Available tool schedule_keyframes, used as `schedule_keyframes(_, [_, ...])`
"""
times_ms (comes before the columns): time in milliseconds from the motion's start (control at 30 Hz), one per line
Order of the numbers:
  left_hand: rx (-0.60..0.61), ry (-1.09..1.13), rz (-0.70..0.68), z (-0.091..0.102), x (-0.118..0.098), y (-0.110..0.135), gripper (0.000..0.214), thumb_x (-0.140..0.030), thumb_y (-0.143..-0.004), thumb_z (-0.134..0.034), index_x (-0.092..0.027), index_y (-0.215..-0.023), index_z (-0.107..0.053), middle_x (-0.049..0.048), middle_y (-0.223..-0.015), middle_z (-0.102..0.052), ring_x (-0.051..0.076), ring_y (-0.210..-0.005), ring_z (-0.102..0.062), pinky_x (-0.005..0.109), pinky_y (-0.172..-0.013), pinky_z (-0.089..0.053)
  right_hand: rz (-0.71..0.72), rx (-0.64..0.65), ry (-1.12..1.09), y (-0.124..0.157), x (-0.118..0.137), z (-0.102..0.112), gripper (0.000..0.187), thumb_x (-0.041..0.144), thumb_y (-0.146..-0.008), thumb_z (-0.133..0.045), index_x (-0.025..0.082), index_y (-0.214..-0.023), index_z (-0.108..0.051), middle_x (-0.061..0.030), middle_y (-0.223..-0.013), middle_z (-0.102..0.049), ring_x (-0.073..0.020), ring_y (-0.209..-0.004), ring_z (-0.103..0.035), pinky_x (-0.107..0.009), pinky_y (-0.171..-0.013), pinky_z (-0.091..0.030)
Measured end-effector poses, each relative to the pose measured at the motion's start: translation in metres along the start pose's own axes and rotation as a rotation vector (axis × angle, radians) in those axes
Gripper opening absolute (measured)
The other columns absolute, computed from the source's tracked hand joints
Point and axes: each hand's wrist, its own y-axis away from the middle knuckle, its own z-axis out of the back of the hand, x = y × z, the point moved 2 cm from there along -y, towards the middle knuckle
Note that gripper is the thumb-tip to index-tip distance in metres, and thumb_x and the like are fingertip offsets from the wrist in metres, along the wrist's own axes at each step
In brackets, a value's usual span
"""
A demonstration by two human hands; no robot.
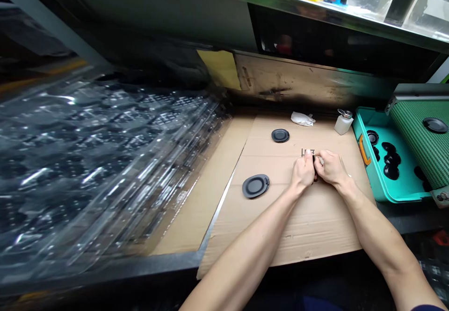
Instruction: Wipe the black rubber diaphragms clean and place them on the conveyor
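As the head view shows, both forearms reach forward over the counter [171, 262], wrists nearly level, and the left hand [303, 169] and right hand [331, 167] meet with fingers curled in. Both are nearly closed, pinching a dark piece [314, 160] between them above the cardboard sheet [277, 236]; the fingers hide most of its shape. Two matte, dark, rounded discs with raised rings lie apart on the cardboard, the near disc [256, 186] and the far disc [280, 135], both left of the hands. Behind sit a crumpled white tissue [302, 119] and a translucent bottle [343, 123] with a metal cap. At right, a teal plastic bin [380, 187] holds glossy black parts [391, 158], partly covered by a textured green belt [417, 133] bearing another disc [435, 125]. Shiny clear trays [115, 175] crowd the left side.
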Motion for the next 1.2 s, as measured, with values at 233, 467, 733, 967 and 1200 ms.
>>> schedule_keyframes(233, [0.019,-0.011,-0.067,0.000,0.000,0.001,0.074,-0.068,-0.104,-0.026,-0.020,-0.058,-0.058,0.0047,-0.044,-0.057,0.016,-0.045,-0.059,0.024,-0.049,-0.045,-0.016,0.008,0.000,0.000,0.002,0.003,0.020,0.024,-0.099,-0.050,0.021,-0.102,-0.070,-0.0075,-0.101,-0.077,-0.0212,-0.093,-0.070,-0.028,-0.082,-0.050])
schedule_keyframes(467, [0.057,0.594,0.450,0.014,-0.017,-0.010,0.066,-0.054,-0.107,-0.019,-0.013,-0.082,-0.064,0.0068,-0.053,-0.059,0.012,-0.036,-0.045,0.020,-0.033,-0.028,-0.126,-0.106,-0.110,0.000,-0.006,0.008,0.024,0.031,-0.099,-0.051,0.024,-0.104,-0.073,-0.0048,-0.106,-0.078,-0.0207,-0.095,-0.072,-0.029,-0.085,-0.051])
schedule_keyframes(733, [0.089,1.127,0.758,0.037,-0.032,-0.018,0.049,-0.036,-0.105,-0.024,-0.002,-0.109,-0.060,0.0175,-0.076,-0.068,0.010,-0.047,-0.048,0.014,-0.035,-0.039,-0.168,-0.236,-0.141,-0.004,-0.025,0.011,0.027,0.035,-0.096,-0.051,0.021,-0.102,-0.073,-0.0101,-0.106,-0.078,-0.0255,-0.097,-0.072,-0.035,-0.089,-0.052])
schedule_keyframes(967, [0.074,1.124,0.737,0.034,-0.031,-0.016,0.050,-0.035,-0.106,-0.024,0.000,-0.112,-0.060,0.0185,-0.076,-0.068,0.012,-0.049,-0.053,0.016,-0.039,-0.044,-0.149,-0.233,-0.136,-0.004,-0.020,0.011,0.028,0.036,-0.096,-0.051,0.021,-0.100,-0.073,-0.0108,-0.104,-0.078,-0.0255,-0.094,-0.072,-0.035,-0.087,-0.053])
schedule_keyframes(1200, [0.198,1.056,0.543,0.030,-0.023,-0.015,0.039,-0.042,-0.106,-0.036,-0.011,-0.113,-0.059,0.0166,-0.096,-0.072,0.018,-0.069,-0.069,0.030,-0.065,-0.060,-0.184,-0.265,-0.119,-0.005,-0.028,0.014,0.028,0.036,-0.095,-0.051,0.021,-0.099,-0.074,-0.0106,-0.104,-0.079,-0.0263,-0.096,-0.072,-0.036,-0.087,-0.054])
